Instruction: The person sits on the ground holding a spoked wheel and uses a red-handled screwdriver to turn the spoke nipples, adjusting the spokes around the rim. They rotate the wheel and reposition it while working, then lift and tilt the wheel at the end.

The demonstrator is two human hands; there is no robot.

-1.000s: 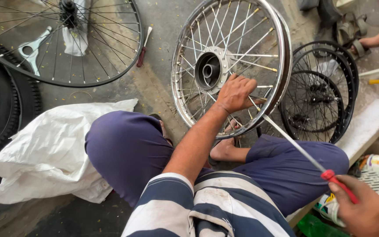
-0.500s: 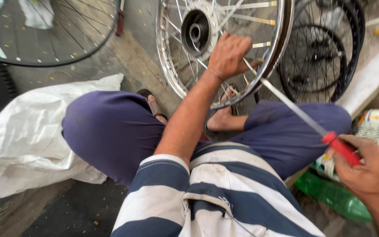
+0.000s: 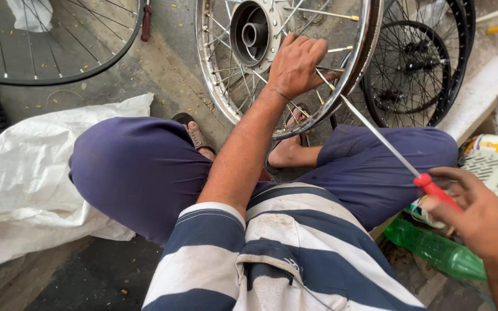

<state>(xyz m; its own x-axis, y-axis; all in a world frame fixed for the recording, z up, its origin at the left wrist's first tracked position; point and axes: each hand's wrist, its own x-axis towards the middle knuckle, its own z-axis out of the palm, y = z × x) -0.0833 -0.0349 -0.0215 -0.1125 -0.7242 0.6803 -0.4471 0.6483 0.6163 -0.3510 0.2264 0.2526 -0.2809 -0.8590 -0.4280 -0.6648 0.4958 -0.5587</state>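
A chrome spoked wheel [image 3: 357, 75] with a silver hub [image 3: 251, 30] stands upright in front of my knees. My left hand [image 3: 295, 63] reaches through its spokes and grips one of them near the rim. My right hand [image 3: 472, 212] holds a long screwdriver by its red handle [image 3: 437, 191]. Its steel shaft [image 3: 376, 131] runs up and left to the spoke under my left hand's fingers. I sit cross-legged in purple trousers, sandalled feet under the wheel.
A white sack [image 3: 36, 178] lies on the floor at left. Another spoked wheel [image 3: 47, 40] is at top left, black wheels [image 3: 427, 63] lean at right. A green plastic bottle [image 3: 433, 250] and a white crate [image 3: 497, 170] sit beside my right knee.
The view has tilted down, so the wheel sits higher in frame. My left hand stays on the spokes and my right hand keeps the screwdriver against them.
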